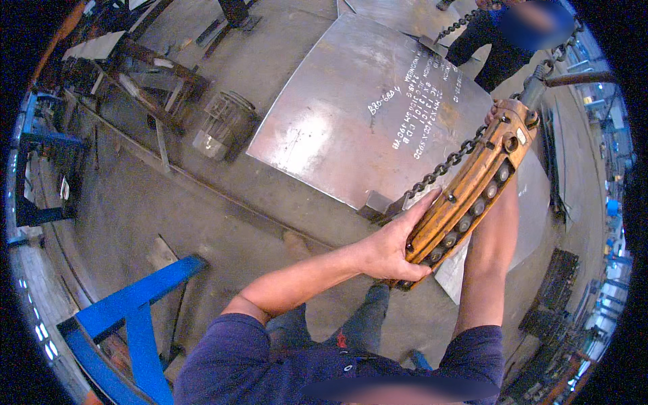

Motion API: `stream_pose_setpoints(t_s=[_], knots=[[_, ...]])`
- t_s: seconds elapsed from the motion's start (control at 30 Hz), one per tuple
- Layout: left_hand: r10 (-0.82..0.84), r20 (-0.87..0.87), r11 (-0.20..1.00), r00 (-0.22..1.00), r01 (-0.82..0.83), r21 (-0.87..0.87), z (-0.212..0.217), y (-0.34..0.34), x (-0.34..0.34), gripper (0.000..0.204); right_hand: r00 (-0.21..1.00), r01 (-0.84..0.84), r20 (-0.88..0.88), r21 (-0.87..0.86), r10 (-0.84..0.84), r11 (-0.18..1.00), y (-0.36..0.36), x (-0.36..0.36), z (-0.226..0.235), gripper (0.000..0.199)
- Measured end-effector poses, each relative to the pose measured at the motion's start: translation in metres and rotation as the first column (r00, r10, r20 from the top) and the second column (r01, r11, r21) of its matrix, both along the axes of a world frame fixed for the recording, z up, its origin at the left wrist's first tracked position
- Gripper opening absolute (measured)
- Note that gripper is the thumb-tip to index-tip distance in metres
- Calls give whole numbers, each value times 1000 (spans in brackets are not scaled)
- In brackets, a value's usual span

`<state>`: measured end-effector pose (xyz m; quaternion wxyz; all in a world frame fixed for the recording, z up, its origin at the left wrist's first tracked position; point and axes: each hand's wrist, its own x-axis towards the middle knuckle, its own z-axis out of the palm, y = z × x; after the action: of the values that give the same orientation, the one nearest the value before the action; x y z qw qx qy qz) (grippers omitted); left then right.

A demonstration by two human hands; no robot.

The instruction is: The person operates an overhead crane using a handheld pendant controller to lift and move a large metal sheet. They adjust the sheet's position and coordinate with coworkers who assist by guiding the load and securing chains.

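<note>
I hold an orange crane control pendant (pixel 462 209) with a row of round push buttons down its side. It hangs tilted from a grey cable sleeve at its upper end. My left hand (pixel 390 248) is closed around its lower end, thumb along the casing. My right hand (pixel 495 113) is mostly hidden behind the pendant; a few fingertips show curled around its upper part. Beyond it, a dark chain (pixel 442 167) slants down to a lifting clamp (pixel 378 204) at the near edge of a large steel plate (pixel 317 115) with white handwriting.
Another person (pixel 482 47) stands at the far right by a second chain (pixel 459 25). A blue steel trestle (pixel 142 297) is at the near left. An electric motor (pixel 226 121) and rusty steel frames (pixel 145 101) are on the floor at left. Dark metal parts (pixel 557 290) lie at right.
</note>
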<state>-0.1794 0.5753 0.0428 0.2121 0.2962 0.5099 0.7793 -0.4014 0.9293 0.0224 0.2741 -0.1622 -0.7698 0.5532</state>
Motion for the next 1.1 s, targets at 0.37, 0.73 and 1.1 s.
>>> stream_pose_setpoints(t_s=[0.37, 0.73, 1.1], knots=[[170, 47, 966, 984, -157, -207, 10, 23, -9, 98, 1000, -26, 15, 93, 25, 995, 19, -22, -8, 27], [318, 202, 941, 926, -282, -187, 25, 43, -3, 60, 999, 34, -37, 216, -27, 976, -1, 5, 13, 24], [334, 178, 930, 926, -292, -226, 43, 48, -16, 52, 983, 146, 72, 252, -169, 957, 3, -8, 16, 41]])
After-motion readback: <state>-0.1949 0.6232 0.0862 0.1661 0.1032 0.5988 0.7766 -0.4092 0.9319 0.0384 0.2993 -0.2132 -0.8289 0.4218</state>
